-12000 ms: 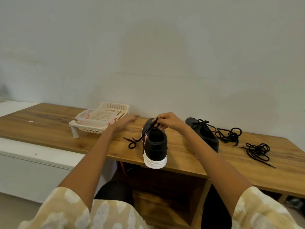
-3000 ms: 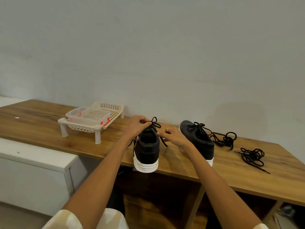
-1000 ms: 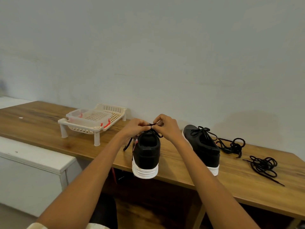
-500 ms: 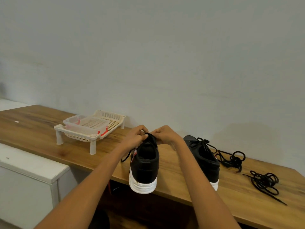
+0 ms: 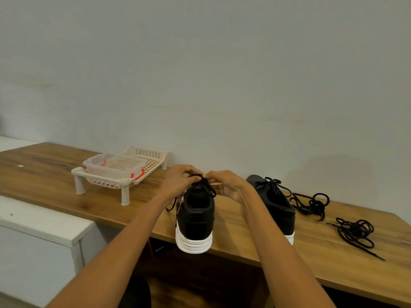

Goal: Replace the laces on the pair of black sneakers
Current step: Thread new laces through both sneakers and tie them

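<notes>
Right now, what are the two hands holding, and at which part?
Both the left hand and the right hand pinch the black lace at the top of the near sneaker, above its opening.

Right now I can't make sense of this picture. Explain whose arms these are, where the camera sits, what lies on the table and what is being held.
No machine here: these are a person's two bare arms. The one picture comes from a camera worn on their head, looking forward and down.

On the wooden table stand two black sneakers with white soles. The near sneaker shows its heel, which juts over the table's front edge. The left hand and right hand meet above it, both pinching its black lace, apparently tying it. The second sneaker stands to the right with its lace in place.

Farther right lie two loose lace bundles. To the left stands a cream plastic rack on short legs.
</notes>
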